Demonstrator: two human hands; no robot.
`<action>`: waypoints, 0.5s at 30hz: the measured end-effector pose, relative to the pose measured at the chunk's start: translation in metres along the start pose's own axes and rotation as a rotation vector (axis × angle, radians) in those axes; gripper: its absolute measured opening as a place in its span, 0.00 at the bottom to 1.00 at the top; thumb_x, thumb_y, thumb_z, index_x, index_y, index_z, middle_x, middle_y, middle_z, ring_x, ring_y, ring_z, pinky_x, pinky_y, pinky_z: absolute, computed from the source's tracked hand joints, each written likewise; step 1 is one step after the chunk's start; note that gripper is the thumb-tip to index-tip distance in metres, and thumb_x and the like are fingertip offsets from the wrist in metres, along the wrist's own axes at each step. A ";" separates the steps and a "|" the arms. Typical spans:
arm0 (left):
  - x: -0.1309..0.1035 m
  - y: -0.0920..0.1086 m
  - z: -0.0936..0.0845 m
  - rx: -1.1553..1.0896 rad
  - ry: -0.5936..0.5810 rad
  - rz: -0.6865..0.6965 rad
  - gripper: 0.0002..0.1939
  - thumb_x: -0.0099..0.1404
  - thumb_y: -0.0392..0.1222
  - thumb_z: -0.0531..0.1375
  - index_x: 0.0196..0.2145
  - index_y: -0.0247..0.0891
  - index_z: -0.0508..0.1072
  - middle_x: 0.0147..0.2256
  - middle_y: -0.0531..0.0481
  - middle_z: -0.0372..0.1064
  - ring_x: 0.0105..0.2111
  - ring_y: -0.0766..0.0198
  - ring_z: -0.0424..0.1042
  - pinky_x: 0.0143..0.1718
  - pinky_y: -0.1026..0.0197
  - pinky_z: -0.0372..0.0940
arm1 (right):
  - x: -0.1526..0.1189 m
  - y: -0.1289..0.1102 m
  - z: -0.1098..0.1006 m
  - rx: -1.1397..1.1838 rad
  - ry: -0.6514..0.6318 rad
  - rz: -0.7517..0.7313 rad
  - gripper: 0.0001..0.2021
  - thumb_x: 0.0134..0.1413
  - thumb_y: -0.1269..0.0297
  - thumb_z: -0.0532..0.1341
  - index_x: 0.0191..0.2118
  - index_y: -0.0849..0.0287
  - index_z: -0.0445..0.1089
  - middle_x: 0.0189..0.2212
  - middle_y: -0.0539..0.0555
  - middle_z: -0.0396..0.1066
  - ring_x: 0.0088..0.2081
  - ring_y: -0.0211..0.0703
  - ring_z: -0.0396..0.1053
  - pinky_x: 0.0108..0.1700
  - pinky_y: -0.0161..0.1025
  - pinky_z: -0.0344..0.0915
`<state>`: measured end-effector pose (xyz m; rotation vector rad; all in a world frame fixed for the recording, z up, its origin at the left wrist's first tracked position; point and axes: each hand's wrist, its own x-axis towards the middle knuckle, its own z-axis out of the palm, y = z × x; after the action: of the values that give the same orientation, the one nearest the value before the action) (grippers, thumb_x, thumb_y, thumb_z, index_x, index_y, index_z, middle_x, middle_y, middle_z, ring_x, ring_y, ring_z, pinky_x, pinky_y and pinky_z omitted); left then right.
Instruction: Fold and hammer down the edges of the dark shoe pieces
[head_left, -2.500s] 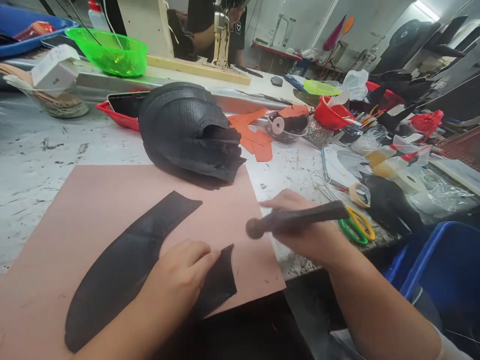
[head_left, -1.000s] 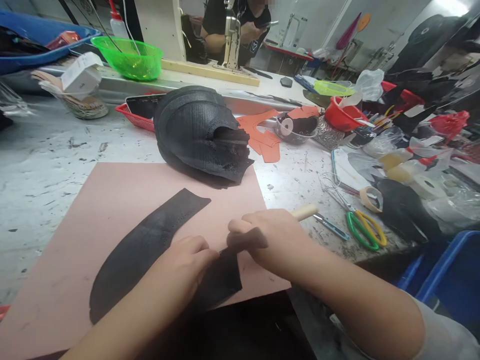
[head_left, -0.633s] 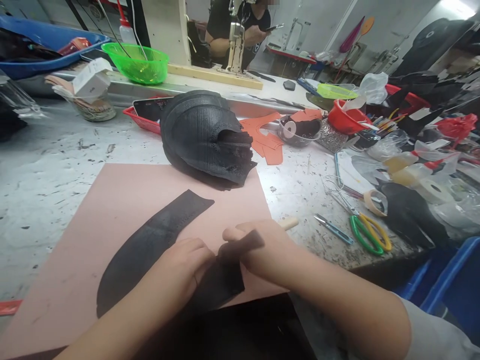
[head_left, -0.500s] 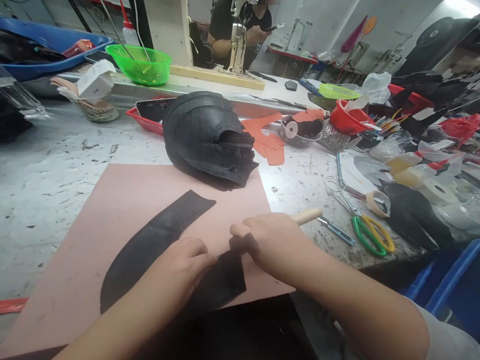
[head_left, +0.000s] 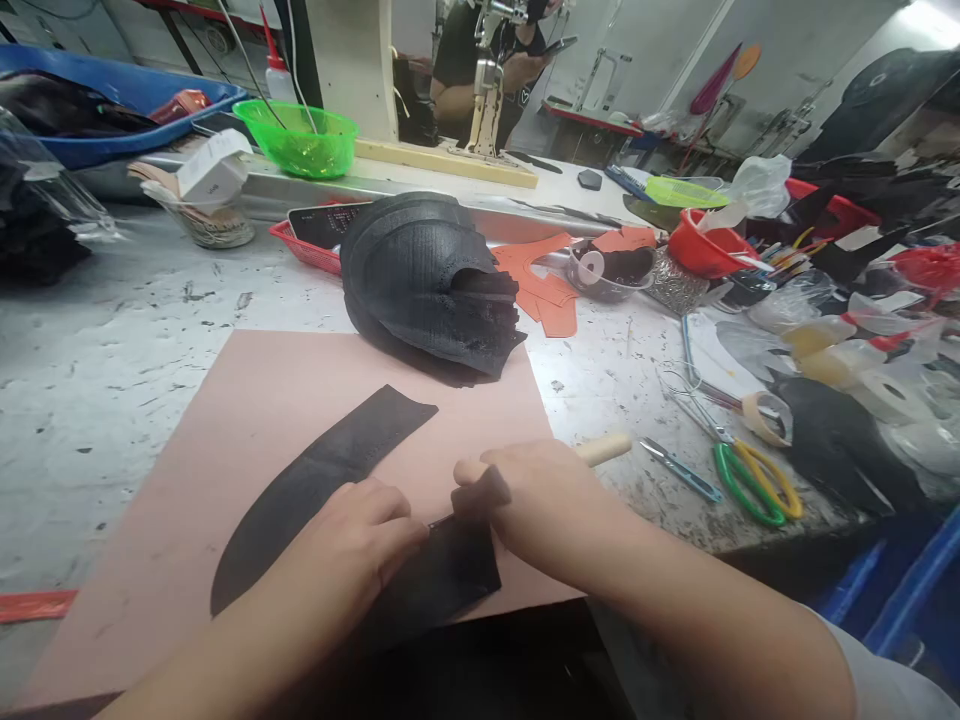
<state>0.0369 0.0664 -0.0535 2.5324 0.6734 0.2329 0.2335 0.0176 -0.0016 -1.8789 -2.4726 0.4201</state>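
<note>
A curved black piece [head_left: 300, 490] lies flat on a pink sheet [head_left: 202, 420]. My left hand [head_left: 382, 530] rests on its near part, fingers together at the inner edge; whether they grip anything is hidden. My right hand [head_left: 536, 500] is closed around a tool with a pale wooden handle [head_left: 606, 448] that sticks out to the right. A small dark part shows at its thumb side, over the black piece's right end [head_left: 465, 560]. The two hands are close but apart. Behind them a stack of black curved pieces [head_left: 420, 285] sits at the sheet's far edge.
Green-and-yellow scissors [head_left: 757, 480], a blue cutter [head_left: 681, 470] and a tape roll [head_left: 766, 418] lie at the right. Farther back are a green basket [head_left: 300, 140], a red basket [head_left: 307, 250], orange pieces [head_left: 551, 300] and a red bowl [head_left: 709, 245]. A person holds a phone behind a sewing machine.
The whole view has shifted slightly. My right hand, with the wooden-handled tool, has moved a little left relative to the sheet; my left hand stays on the black piece.
</note>
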 end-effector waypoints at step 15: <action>-0.008 -0.008 -0.008 -0.032 -0.017 0.047 0.15 0.69 0.35 0.45 0.34 0.42 0.71 0.30 0.52 0.63 0.32 0.64 0.60 0.34 0.60 0.52 | 0.005 -0.012 -0.002 0.008 -0.114 0.027 0.06 0.46 0.75 0.55 0.27 0.58 0.66 0.19 0.47 0.64 0.18 0.34 0.52 0.22 0.36 0.39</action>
<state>0.0243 0.0712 -0.0509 2.5187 0.5990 0.2368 0.2210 0.0204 0.0025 -1.9397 -2.5140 0.5517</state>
